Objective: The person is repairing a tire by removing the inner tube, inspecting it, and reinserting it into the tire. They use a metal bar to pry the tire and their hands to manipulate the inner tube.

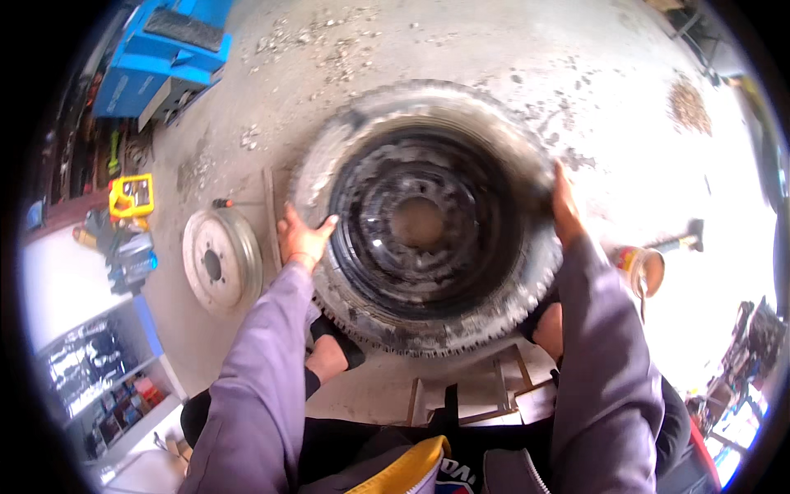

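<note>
A large worn tyre point(510, 272) on a black steel rim point(415, 218) lies in front of me, tilted against my knees. My left hand point(300, 237) presses flat on the tyre's left sidewall with fingers spread. My right hand point(566, 206) grips the tyre's right edge. Both arms are in purple sleeves. The picture of the tyre is blurred.
A grey brake drum point(218, 259) lies on the concrete floor to the left. A yellow tool case point(132, 196) and a blue machine point(169, 58) stand further left. An orange-labelled can point(640, 267) and a hammer point(681, 239) are at right. A low wooden stool point(494, 395) is under me.
</note>
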A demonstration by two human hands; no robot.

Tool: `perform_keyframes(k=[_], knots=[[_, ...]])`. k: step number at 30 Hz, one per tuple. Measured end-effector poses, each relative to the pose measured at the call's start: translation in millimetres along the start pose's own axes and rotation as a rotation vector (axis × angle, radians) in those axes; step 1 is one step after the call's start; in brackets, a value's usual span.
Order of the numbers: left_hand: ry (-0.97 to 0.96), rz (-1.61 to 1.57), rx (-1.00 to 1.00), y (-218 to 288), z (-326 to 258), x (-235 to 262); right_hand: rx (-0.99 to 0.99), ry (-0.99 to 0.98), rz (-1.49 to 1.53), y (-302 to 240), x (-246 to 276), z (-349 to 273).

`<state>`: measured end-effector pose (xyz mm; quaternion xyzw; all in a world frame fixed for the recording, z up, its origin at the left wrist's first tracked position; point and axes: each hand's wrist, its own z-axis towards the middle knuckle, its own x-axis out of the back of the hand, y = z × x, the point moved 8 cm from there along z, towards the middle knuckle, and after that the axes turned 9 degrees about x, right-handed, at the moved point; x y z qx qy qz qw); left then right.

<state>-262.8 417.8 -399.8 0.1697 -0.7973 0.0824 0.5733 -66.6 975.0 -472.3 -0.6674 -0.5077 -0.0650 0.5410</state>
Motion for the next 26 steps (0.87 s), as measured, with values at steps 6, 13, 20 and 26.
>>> perform_keyframes(k=[6, 13, 20, 26], knots=[[-0.006, -0.495, -0.129, 56, -25, 92, 0.228, -0.482, 0.941, -238, 20, -51], [-0.565, -1.360, -0.883, 251, -230, 214, 0.695, -0.464, 0.691, -363, 85, -325], [-1.760, -1.894, -0.559, 181, -401, 271, 1.154, 0.502, -0.391, -353, 258, -308], [-1.499, -1.502, -0.912, 127, -399, 279, 0.806, 0.268, 0.623, -156, 431, -318]])
